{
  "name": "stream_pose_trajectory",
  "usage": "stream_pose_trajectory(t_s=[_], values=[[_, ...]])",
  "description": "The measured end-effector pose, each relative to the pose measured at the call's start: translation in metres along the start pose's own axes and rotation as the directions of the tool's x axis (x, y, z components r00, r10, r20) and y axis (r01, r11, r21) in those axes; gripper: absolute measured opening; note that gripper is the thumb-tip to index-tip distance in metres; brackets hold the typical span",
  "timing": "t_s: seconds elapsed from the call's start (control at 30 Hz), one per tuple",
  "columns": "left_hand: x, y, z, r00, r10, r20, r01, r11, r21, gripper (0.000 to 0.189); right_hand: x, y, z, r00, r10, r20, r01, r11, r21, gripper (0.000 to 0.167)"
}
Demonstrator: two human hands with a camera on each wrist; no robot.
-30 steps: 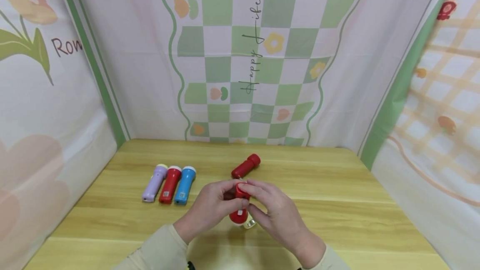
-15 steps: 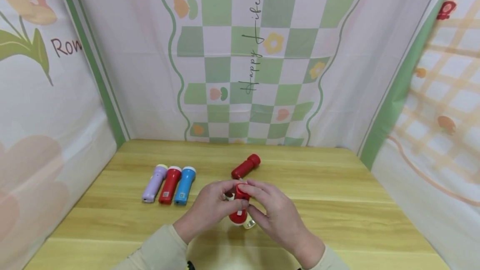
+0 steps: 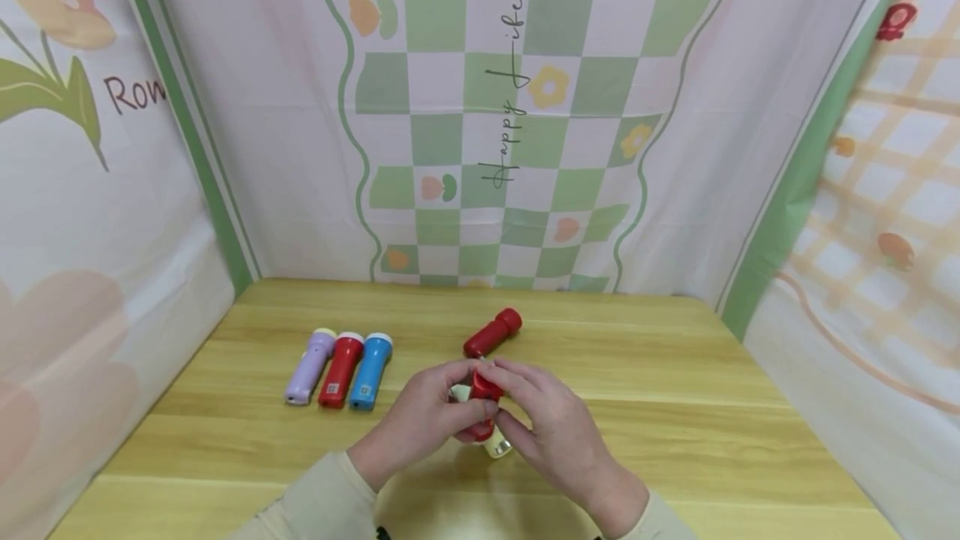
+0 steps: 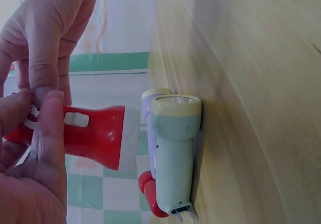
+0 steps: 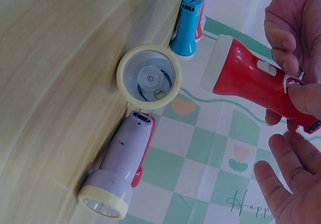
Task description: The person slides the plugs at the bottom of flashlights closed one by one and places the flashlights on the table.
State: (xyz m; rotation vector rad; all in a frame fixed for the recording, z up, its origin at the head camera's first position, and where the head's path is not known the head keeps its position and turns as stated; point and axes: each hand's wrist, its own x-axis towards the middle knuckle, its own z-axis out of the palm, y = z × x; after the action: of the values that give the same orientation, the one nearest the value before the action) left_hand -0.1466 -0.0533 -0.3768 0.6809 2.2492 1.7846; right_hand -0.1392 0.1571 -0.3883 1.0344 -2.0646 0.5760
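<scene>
A red flashlight with a white head (image 3: 484, 386) is held in the air between both hands. My left hand (image 3: 423, 407) grips its body, the thumb across the near side. My right hand (image 3: 551, 419) pinches the tail end between thumb and index, other fingers loosely extended in the right wrist view. The flashlight's white slide switch (image 4: 76, 119) shows in the left wrist view, and its dark tail end (image 5: 313, 127) in the right wrist view. Just below the hands, a pale green flashlight (image 4: 174, 158) lies on the table, its cream head toward me, metal prongs out at its tail.
Purple (image 3: 309, 367), red (image 3: 341, 369) and blue (image 3: 371, 371) flashlights lie in a row at the left of the wooden table (image 3: 637, 357). A dark red flashlight (image 3: 492, 333) lies beyond the hands. Another purple flashlight (image 5: 115, 158) shows in the right wrist view. Printed curtains surround the table.
The red flashlight has turned slightly in the hands. Left fingers now show below it, over its head. More of the pale green flashlight appears beside it. The other flashlights have stayed put.
</scene>
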Motion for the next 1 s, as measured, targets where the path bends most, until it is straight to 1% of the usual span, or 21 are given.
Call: stream_pose_trajectory(t_s=[0.1,0.27,0.4,0.53,0.63,0.73,0.83,1.0], values=[[0.0000,0.0003,0.0017,1.000,-0.003,0.002,0.003,0.999,-0.046,0.035,0.0000,-0.0002,0.0001,1.000,0.005,0.000,-0.005,1.000,0.001,0.060],[0.0001,0.0008,0.0029,1.000,-0.001,-0.008,0.001,0.998,-0.057,0.040,-0.0005,0.0000,0.0002,1.000,0.016,0.000,-0.016,1.000,-0.003,0.063],[-0.0004,0.0004,0.0026,1.000,0.015,-0.013,-0.015,1.000,-0.022,0.043,-0.0005,0.0013,0.0011,1.000,0.020,-0.004,-0.020,1.000,-0.003,0.061],[-0.0011,0.0005,0.0013,0.999,0.022,-0.026,-0.021,0.999,0.036,0.048,-0.0012,0.0027,0.0021,1.000,0.026,-0.007,-0.026,1.000,-0.001,0.048],[-0.0013,0.0005,0.0005,1.000,0.012,-0.027,-0.010,0.998,0.065,0.050,-0.0018,0.0030,0.0024,1.000,0.027,-0.012,-0.027,1.000,-0.005,0.044],[-0.0011,0.0003,0.0004,1.000,-0.003,-0.026,0.005,0.996,0.085,0.051,-0.0024,0.0032,0.0023,1.000,0.025,-0.012,-0.025,1.000,-0.015,0.044],[-0.0006,-0.0003,0.0007,0.999,-0.015,-0.034,0.019,0.995,0.097,0.049,-0.0030,0.0035,0.0021,1.000,0.026,-0.012,-0.027,0.999,-0.024,0.051],[0.0020,-0.0041,0.0009,0.998,-0.004,-0.066,0.011,0.995,0.095,0.039,-0.0034,0.0042,0.0016,1.000,0.025,-0.014,-0.025,0.999,-0.027,0.052]])
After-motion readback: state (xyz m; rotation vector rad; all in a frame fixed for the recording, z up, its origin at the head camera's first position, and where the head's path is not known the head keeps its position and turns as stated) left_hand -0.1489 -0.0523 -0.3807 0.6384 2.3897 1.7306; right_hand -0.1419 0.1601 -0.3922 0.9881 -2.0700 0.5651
